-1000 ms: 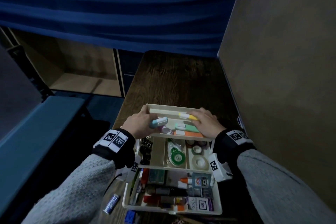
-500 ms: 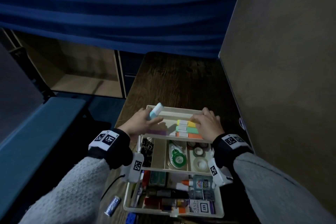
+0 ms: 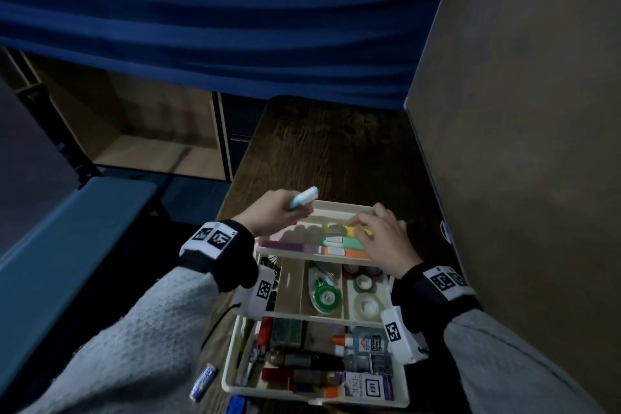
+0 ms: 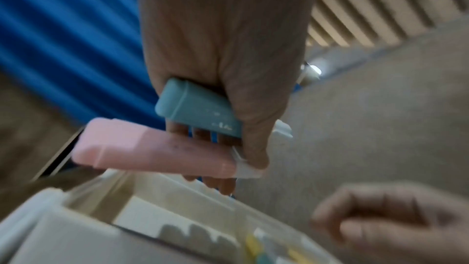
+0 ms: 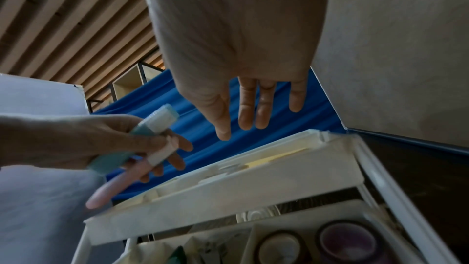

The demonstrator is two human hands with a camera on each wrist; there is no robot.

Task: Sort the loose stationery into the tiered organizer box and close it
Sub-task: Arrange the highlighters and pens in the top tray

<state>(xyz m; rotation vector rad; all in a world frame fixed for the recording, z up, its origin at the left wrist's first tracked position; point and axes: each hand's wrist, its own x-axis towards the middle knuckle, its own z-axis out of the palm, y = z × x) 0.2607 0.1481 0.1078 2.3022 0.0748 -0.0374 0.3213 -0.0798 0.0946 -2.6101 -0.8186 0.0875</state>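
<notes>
The white tiered organizer box stands spread out on the dark wooden table, its top tray farthest away. My left hand hovers above the tray's left end. It grips a blue highlighter and a pink highlighter together. My right hand lies open, fingers straight, over the yellow, green and orange highlighters stacked in the tray. A purple one lies at the tray's front left. In the right wrist view the straight fingers hang above the tray.
The middle tier holds a green correction tape, tape rolls and binder clips. In the bottom tier lie a glue bottle, an ink box and pens. A small blue item lies left of the box. A beige partition stands close on the right.
My left hand has lifted the blue highlighter out of the top tray, up and to the left. My right hand has stayed over the stacked highlighters.
</notes>
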